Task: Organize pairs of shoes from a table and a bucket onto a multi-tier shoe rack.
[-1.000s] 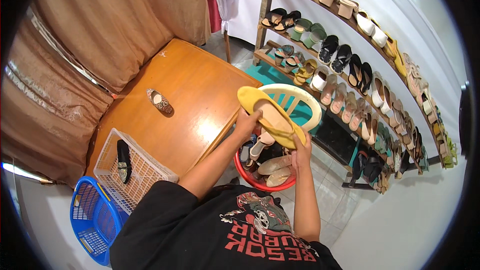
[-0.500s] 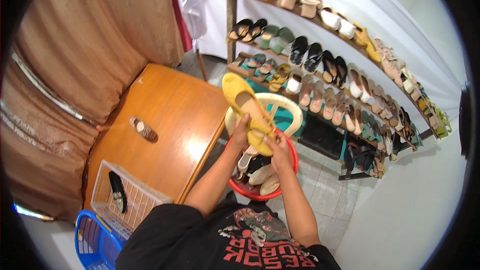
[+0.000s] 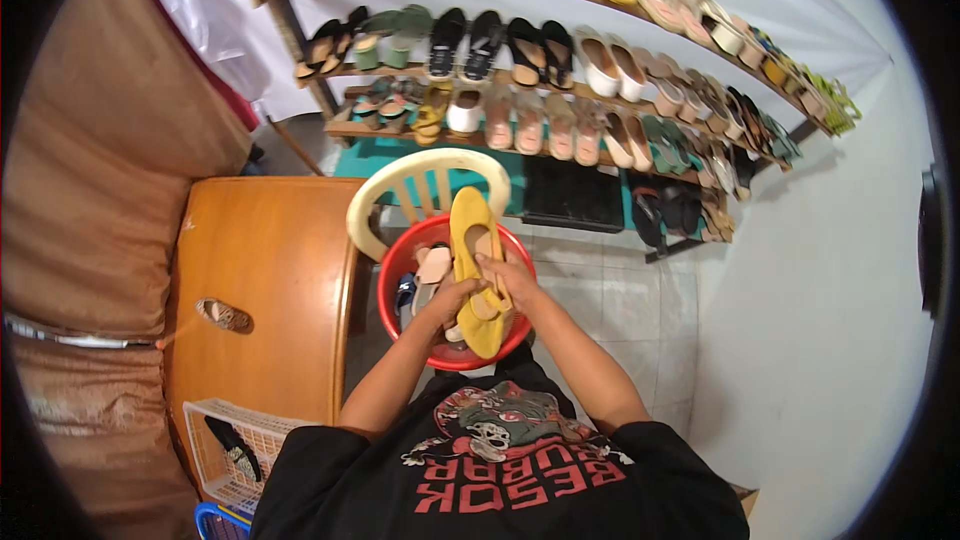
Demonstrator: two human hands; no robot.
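Head view: I see a round red plastic tub [image 3: 400, 280] holding loose sandals, and a white wire basket [image 3: 215, 435] holding a dark shoe. Both hands, left [image 3: 455, 298] and right [image 3: 510, 285], grasp a yellow flat shoe [image 3: 472, 240], now lower, over the tub. An orange wooden bench [image 3: 265, 290] stands beside tiered shoe shelves [image 3: 560, 100].

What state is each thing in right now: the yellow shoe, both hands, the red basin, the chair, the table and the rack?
yellow shoe: held over the basin, lengthwise.
left hand: gripping the shoe's near part.
right hand: gripping the shoe's side.
red basin: holding several shoes.
cream chair: upright behind the basin.
wooden table: one sandal lying on it.
shoe rack: shelves filled with pairs.
white basket: dark shoe inside.
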